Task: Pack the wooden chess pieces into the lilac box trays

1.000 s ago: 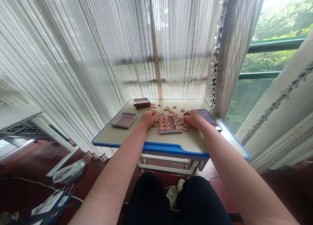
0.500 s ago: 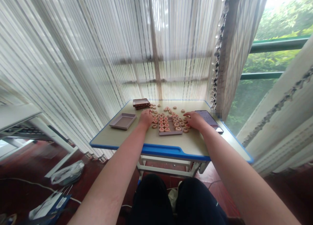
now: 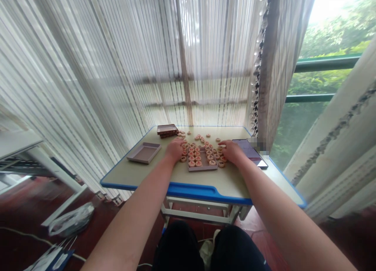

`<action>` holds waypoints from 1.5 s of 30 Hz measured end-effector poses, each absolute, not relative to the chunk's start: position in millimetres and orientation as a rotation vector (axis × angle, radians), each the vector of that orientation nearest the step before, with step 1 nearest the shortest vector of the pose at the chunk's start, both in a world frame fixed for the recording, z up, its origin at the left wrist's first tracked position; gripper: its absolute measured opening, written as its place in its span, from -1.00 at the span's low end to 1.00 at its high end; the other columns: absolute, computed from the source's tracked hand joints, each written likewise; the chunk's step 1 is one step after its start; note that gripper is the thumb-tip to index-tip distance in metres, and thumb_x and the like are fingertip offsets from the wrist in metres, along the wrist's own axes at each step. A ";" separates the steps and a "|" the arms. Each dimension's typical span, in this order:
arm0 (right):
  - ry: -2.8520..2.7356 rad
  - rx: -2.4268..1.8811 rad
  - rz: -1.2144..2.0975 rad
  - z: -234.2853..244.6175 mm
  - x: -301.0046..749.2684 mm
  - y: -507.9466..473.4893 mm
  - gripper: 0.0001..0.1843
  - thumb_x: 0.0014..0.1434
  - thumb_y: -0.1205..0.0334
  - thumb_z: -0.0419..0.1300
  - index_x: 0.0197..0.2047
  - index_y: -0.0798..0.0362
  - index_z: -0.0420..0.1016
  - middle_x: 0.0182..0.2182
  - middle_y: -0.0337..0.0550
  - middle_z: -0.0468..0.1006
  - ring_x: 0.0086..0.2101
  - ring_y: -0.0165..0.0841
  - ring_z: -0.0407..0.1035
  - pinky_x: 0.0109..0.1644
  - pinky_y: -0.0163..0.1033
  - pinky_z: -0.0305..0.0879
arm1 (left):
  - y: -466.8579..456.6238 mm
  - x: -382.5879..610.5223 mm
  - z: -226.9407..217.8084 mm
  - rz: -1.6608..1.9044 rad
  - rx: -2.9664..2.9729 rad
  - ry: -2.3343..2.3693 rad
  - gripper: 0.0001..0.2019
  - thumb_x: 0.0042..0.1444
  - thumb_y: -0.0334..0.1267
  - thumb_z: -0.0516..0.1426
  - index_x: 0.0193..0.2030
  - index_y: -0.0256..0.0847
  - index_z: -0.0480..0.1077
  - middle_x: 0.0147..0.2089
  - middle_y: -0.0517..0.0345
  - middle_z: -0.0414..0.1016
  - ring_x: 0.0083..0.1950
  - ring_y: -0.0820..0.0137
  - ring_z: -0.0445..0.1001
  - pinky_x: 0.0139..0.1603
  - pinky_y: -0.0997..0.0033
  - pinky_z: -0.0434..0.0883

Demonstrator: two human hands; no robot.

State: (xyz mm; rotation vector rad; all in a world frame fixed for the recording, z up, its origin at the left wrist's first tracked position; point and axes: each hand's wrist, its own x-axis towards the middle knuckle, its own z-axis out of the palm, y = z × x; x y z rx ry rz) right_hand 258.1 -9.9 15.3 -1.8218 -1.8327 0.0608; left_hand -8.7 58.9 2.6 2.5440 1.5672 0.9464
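Round wooden chess pieces (image 3: 202,139) lie scattered over a small desk (image 3: 202,180) with a blue rim. A shallow grey tray (image 3: 205,166) in the middle holds rows of these pieces. My left hand (image 3: 174,150) rests at the tray's left edge, fingers curled over pieces there. At the tray's right edge, my right hand (image 3: 231,151) has its fingers bent down onto the pieces. The distance hides what each hand holds.
An empty grey tray (image 3: 143,152) sits at the desk's left. A brown box (image 3: 167,130) stands at the back left. A dark phone (image 3: 250,152) lies at the right. Striped curtains hang behind the desk. A white bench and bags lie on the floor at left.
The view has tilted, so the desk sits lower in the picture. Both hands stay at the sides of the middle tray, with small finger movements among the pieces.
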 end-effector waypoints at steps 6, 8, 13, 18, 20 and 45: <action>-1.743 -1.781 0.021 5.8 258.3 6.0 -0.58 0.00 0.46 0.03 -0.09 0.11 0.53 -0.11 -0.01 0.48 -0.12 -0.32 0.36 0.04 -0.30 0.20 | 72.0 4.7 28.0 0.915 2.565 1.520 -0.57 0.01 -0.52 -0.05 -0.07 -0.18 0.50 0.03 0.11 0.48 0.12 0.38 0.36 0.22 0.37 0.23; -1.739 -1.762 0.052 3.7 257.4 11.0 -0.58 0.00 0.45 0.03 -0.09 0.08 0.53 -0.12 -0.04 0.48 -0.13 -0.33 0.36 0.04 -0.31 0.20 | 75.2 10.0 36.4 0.761 2.569 1.602 -0.62 0.01 -0.45 0.00 -0.11 -0.12 0.52 -0.03 0.11 0.52 0.06 0.32 0.40 0.17 0.31 0.27; -1.748 -1.783 0.101 2.5 256.9 15.7 -0.61 0.01 0.42 0.03 -0.11 0.10 0.53 -0.15 -0.06 0.49 -0.15 -0.35 0.37 0.03 -0.31 0.20 | 80.1 11.1 32.8 0.745 2.573 1.697 -0.68 0.11 -0.28 0.00 -0.06 -0.13 0.48 -0.05 0.06 0.51 0.00 0.29 0.41 0.08 0.31 0.30; -1.752 -1.813 0.087 1.9 256.2 15.1 -0.63 0.03 0.39 0.03 -0.11 0.11 0.52 -0.13 -0.06 0.48 -0.15 -0.34 0.36 0.03 -0.30 0.20 | 86.6 6.6 22.3 0.632 2.738 1.509 -0.71 0.13 -0.14 0.01 -0.21 -0.14 0.53 -0.16 0.00 0.52 -0.04 0.25 0.38 0.10 0.27 0.26; -1.757 -1.828 0.081 2.5 255.2 14.5 -0.64 0.04 0.38 0.03 -0.12 0.10 0.52 -0.13 -0.05 0.48 -0.15 -0.34 0.37 0.03 -0.30 0.20 | 88.8 6.1 21.3 0.585 2.750 1.479 -0.73 0.11 -0.14 0.03 -0.27 -0.14 0.55 -0.19 0.00 0.52 -0.07 0.26 0.38 0.10 0.27 0.25; -1.595 -1.998 0.167 31.3 257.7 -7.3 -0.67 -0.04 0.34 0.09 -0.18 0.06 0.55 -0.25 -0.10 0.58 -0.23 -0.29 0.42 -0.19 -0.32 0.25 | 94.6 3.1 20.1 0.613 2.620 1.560 -0.74 0.06 -0.14 0.07 -0.21 -0.15 0.53 -0.18 0.04 0.55 -0.12 0.27 0.44 -0.02 0.34 0.33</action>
